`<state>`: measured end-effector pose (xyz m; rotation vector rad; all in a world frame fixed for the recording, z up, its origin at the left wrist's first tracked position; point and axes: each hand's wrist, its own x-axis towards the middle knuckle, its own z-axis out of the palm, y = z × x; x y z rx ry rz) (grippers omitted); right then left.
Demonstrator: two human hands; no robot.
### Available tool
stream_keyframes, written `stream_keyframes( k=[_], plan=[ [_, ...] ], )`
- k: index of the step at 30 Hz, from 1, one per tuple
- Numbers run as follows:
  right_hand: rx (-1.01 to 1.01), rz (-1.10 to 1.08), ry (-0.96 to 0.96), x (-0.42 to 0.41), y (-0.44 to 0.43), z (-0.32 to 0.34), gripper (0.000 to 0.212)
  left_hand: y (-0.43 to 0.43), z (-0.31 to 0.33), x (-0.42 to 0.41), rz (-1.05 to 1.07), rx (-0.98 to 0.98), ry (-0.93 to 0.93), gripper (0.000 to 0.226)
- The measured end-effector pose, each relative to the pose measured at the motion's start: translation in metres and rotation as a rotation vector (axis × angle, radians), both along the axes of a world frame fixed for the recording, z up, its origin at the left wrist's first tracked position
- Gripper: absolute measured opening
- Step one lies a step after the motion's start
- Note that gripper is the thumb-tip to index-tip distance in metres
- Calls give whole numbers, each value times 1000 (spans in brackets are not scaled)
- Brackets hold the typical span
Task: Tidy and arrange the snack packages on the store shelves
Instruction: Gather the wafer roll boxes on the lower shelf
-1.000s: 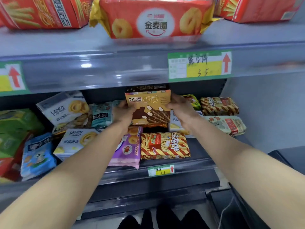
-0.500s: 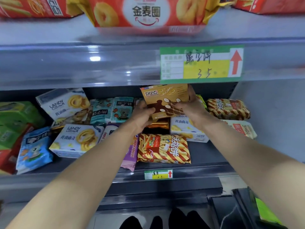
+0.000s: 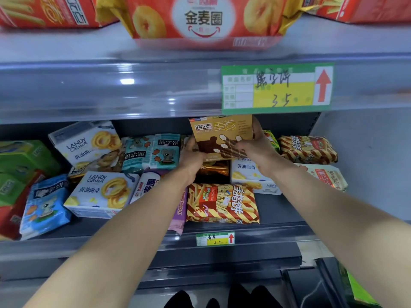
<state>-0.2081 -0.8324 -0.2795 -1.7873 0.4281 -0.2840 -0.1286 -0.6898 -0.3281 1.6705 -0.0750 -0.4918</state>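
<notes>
Two grips hold one brown wafer-roll box (image 3: 222, 134) upright and tilted a little. It sits just under the front rail of the upper shelf (image 3: 111, 90), above the jumble at the back of the lower shelf (image 3: 280, 210). The left grip (image 3: 191, 154) is clenched on the box's lower left corner. The right grip (image 3: 255, 146) wraps the right edge, thumb across the front and fingers behind. A gold foil pack (image 3: 213, 171) lies directly below the box and a white cookie box (image 3: 246, 176) lies under the right wrist. A striped bag of stick biscuits (image 3: 222, 203) lies flat nearer the shelf front.

The box looks like thin card, so it is probably light and stiff enough to keep its shape, though its broad faces would dent under a hard squeeze. The rolls inside are likely brittle. Holding it by the edges and corners, as now, seems the safest way, and it should be set down gently rather than dropped. The foil pack below looks slick and uneven, a poor base for standing the box.
</notes>
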Motion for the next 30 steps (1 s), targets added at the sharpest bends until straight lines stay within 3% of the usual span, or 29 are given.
stream_keyframes(
  k=[4,15,24,30],
  plan=[
    [23,-34,-6,-4,-4,-3,75,-6,6,-7,41,-23,-28,58],
    [187,-98,-73,-9,-12,-4,68,-12,22,-8,-2,156,-262,65],
    [177,3,-53,8,10,0,69,18,25,-3,96,179,-293,66],
    [130,55,6,11,17,-2,70,24,21,-12,115,196,-185,58]
  ],
)
